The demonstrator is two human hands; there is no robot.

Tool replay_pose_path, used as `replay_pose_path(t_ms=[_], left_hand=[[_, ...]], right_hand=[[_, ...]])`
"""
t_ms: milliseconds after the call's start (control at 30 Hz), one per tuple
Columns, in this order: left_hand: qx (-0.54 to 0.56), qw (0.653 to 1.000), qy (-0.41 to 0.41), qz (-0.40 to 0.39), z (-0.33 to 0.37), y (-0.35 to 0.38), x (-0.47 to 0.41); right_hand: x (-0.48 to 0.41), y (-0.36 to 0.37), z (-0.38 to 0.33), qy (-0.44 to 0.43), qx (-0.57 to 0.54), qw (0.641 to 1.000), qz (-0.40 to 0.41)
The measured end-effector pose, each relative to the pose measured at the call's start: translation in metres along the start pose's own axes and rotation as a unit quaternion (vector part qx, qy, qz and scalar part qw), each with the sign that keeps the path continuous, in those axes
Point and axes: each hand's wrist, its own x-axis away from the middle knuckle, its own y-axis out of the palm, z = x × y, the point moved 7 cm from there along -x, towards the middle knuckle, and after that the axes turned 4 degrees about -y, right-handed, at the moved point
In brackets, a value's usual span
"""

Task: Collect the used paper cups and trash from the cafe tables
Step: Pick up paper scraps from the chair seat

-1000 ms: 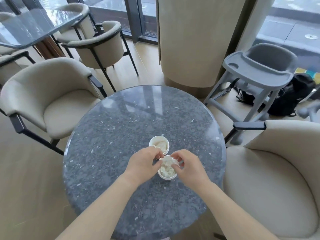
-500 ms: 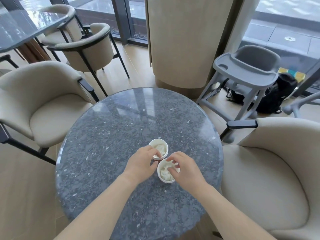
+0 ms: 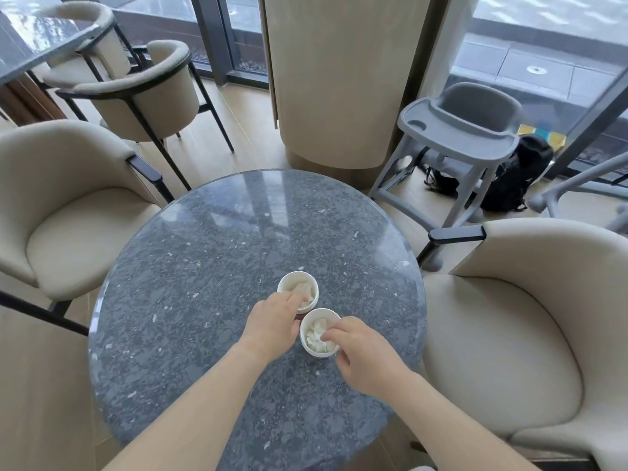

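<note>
Two white paper cups stand side by side on the round grey stone table (image 3: 190, 300), each with crumpled white tissue inside. My left hand (image 3: 272, 326) reaches over the near rim of the far cup (image 3: 295, 283), its fingertips inside on the tissue. My right hand (image 3: 360, 351) pinches the right rim of the near cup (image 3: 314, 338), with the index finger inside on the tissue and the thumb outside the wall. Both cups are upright and nearly touch each other.
Beige armchairs stand to the left (image 3: 68, 212) and right (image 3: 509, 334) of the table. A grey high chair (image 3: 458, 130) and a black bag (image 3: 516, 175) are at the back right, beside a beige pillar (image 3: 339, 79). Another table (image 3: 30, 45) and chairs stand at the far left.
My left hand's fingers have moved over the far cup's rim. My right hand's fingers have settled onto the near cup's rim and tissue. Both cups stay in place.
</note>
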Motion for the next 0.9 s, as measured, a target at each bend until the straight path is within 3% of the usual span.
replay_pose_path(t_ms=[267,667,900], left_hand=[[0.015,1.000,0.001,0.014,0.005,0.000,-0.003],[0.008,0.999,0.021,0.027,0.019,-0.003,-0.002],[-0.008,0.999,0.050,0.004,0.040,0.013,-0.007]], right_hand=[[0.002,0.016,0.008,0.018,0.047,0.998,-0.049],[0.012,-0.003,0.035,0.104,0.009,0.992,0.068],[0.028,-0.010,0.049,0.146,-0.006,0.984,0.097]])
